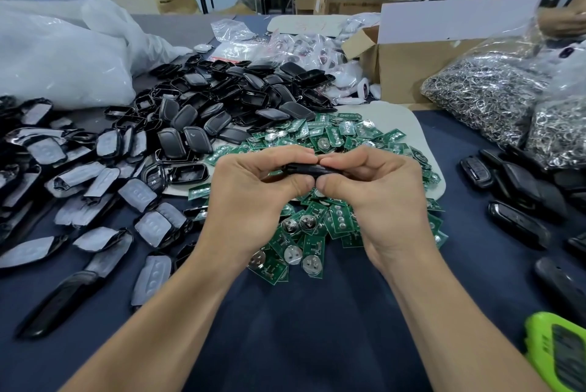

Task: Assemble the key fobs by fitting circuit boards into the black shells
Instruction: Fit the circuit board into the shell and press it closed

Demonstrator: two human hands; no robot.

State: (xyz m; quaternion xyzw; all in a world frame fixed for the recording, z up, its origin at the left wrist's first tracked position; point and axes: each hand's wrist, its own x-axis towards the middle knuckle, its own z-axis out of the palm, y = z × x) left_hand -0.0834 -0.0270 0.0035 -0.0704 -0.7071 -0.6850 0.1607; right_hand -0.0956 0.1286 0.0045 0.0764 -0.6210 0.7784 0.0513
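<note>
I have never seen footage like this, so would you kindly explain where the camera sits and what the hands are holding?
No machine here: the picture comes from a camera worn on a person's head, looking down at their bare hands. The left hand and right hand pinch one black shell, edge-on, above a pile of green circuit boards. On the blue table, loose shells lie heaped to the left, closed fobs to the right, and bags of metal rings beyond them.

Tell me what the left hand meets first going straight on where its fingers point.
The right hand. The left hand points its fingers across the black plastic key fob shell both pinch; fingertips look almost touching.
</note>
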